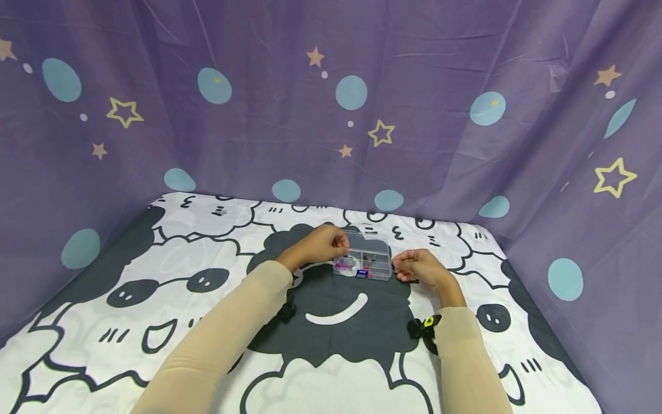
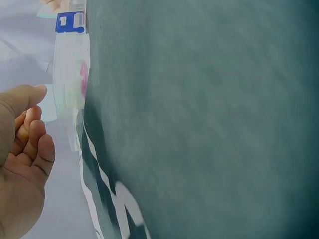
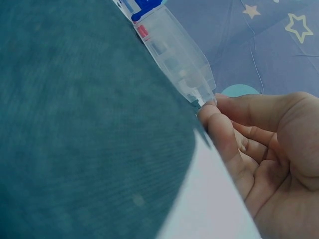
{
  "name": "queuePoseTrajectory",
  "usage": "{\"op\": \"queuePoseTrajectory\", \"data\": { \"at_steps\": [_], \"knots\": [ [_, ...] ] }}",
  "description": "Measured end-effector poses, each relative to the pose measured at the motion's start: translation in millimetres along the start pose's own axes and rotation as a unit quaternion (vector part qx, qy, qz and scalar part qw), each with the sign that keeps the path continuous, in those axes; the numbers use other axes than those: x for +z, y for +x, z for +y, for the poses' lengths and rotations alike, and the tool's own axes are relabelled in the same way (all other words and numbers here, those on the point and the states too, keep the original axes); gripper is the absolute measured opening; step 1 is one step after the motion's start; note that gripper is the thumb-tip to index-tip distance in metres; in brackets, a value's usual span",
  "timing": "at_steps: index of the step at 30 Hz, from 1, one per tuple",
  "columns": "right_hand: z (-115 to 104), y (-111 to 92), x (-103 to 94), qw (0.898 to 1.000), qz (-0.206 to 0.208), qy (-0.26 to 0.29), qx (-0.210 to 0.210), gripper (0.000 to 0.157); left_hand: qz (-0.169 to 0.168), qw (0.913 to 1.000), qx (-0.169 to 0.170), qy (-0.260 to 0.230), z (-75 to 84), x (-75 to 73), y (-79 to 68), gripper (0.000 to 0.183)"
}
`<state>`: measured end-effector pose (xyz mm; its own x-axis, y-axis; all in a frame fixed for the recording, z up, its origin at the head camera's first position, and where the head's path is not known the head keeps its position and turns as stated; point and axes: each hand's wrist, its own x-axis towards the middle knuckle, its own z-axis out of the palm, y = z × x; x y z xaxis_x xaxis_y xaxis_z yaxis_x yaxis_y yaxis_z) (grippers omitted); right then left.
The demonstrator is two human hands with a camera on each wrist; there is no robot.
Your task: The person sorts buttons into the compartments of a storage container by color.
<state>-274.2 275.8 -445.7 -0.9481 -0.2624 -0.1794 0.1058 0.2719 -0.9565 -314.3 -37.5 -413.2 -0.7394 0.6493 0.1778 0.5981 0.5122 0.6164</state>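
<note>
A clear plastic compartment box point(image 1: 381, 265) lies on the dark patch of the cloth, its lid point(image 1: 380, 246) raised at the back. A blue latch point(image 1: 363, 273) sits at its front, with small red bits close by. Small pink pieces point(image 1: 341, 266) and a round pale item show at the left end. My left hand point(image 1: 322, 244) is over the box's back left corner, fingers bent; whether it pinches anything is hidden. At the right end, my right hand point(image 1: 421, 267) pinches the box's edge between thumb and index finger, seen closely in the right wrist view.
The cloth point(image 1: 170, 305) with cartoon sheep covers the surface on all sides of the box. A purple curtain point(image 1: 289, 132) with stars and blue dots hangs behind and along both sides. Dark bands with a yellow detail point(image 1: 428, 322) are at the right wrist.
</note>
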Motion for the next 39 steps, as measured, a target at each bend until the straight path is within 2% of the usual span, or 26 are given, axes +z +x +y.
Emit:
{"op": "queuePoseTrajectory", "data": {
  "at_steps": [7,12,23,27,39],
  "knots": [
    [1,-1,1.3,1.0,-0.005,0.003,-0.005,0.023,-0.002,0.9994,0.013,0.033,-6.8,-10.0,-12.2,0.005],
    [0,-1,2.1,1.0,-0.003,0.007,-0.005,0.022,-0.002,0.9991,0.0,0.043,-12.1,-22.2,-25.0,0.005],
    [-1,-2,2.4,1.0,-0.007,-0.001,-0.007,0.023,-0.001,0.9982,-0.018,0.058,-41.2,-45.1,-61.0,0.007],
    [-1,-2,2.5,1.0,-0.008,-0.004,-0.01,0.022,-0.019,0.9976,-0.029,0.06,-50.4,-53.7,-75.3,0.007],
    [0,-2,3.1,1.0,-0.012,0.002,-0.011,0.025,-0.098,0.9929,-0.053,0.043,-58.1,-76.5,-105.4,0.006]
  ]
}}
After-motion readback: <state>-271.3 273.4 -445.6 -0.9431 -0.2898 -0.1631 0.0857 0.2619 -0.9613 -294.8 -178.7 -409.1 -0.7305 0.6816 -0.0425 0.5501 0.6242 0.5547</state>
